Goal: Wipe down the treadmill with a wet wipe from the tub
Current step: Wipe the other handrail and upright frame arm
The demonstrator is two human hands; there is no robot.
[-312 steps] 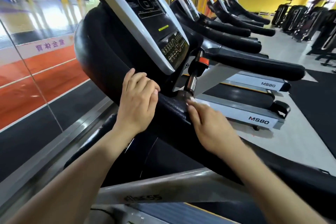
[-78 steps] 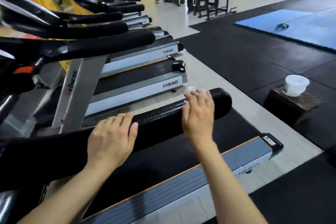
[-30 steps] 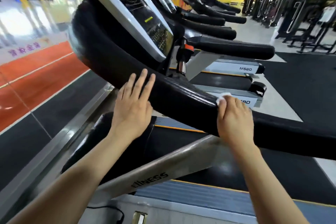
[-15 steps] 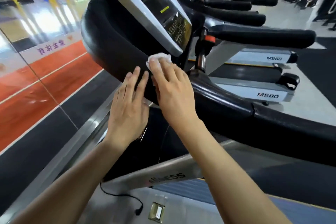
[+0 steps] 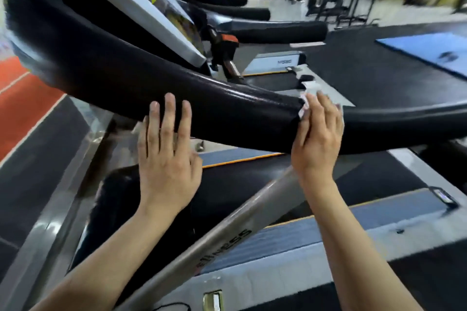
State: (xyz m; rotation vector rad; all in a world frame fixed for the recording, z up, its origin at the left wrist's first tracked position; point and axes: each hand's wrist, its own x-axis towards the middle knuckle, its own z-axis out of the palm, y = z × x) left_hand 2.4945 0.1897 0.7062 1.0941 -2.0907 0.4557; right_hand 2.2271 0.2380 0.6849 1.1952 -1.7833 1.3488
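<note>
Two hands worked along the treadmill's black padded handrail [image 5: 227, 111].

Flat, straight fingers of the right hand [image 5: 317, 139] pressed the white wet wipe [image 5: 307, 98] against the rail, beside the seam in its padding; only the wipe's crumpled upper edge showed past the fingertips. Just as flat, the left hand [image 5: 168, 159] rested open on the rail's near face, gripping nothing. To do this pass well, the palm probably needed even pressure and long overlapping strokes that rolled round the rail's top and underside, with the left hand steadying. Neither the wipe tub nor the rail's far side was visible, and the silver console [image 5: 151, 7] above looked blurred.
</note>
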